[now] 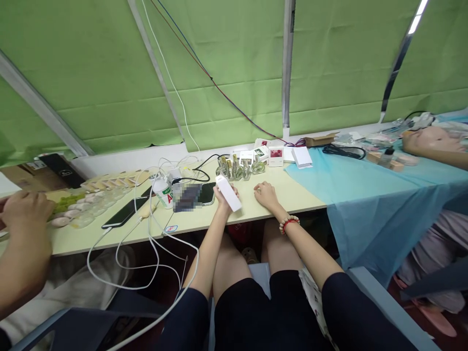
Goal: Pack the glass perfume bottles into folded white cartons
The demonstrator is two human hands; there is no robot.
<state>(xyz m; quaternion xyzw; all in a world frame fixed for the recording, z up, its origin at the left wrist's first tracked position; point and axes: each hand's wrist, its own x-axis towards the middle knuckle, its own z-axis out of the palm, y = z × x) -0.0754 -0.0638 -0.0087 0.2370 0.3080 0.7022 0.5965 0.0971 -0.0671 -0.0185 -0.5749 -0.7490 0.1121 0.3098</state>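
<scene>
My left hand is closed around a small white box, holding it tilted above the table's front edge. To its right, my right hand rests on the tabletop, fingers slightly bent and apart, with nothing seen in it. A cluster of clear glass perfume bottles, some with gold-coloured tops, stands just beyond my hands. Behind the bottles are several small white boxes, one with a red picture on its front. Another white box lies farther right.
Phones and looping white cables lie on the left, beside a white bottle. Another person's hand is at the far left, near rows of small items. A blue sheet covers the table's right side; another person's arm rests there.
</scene>
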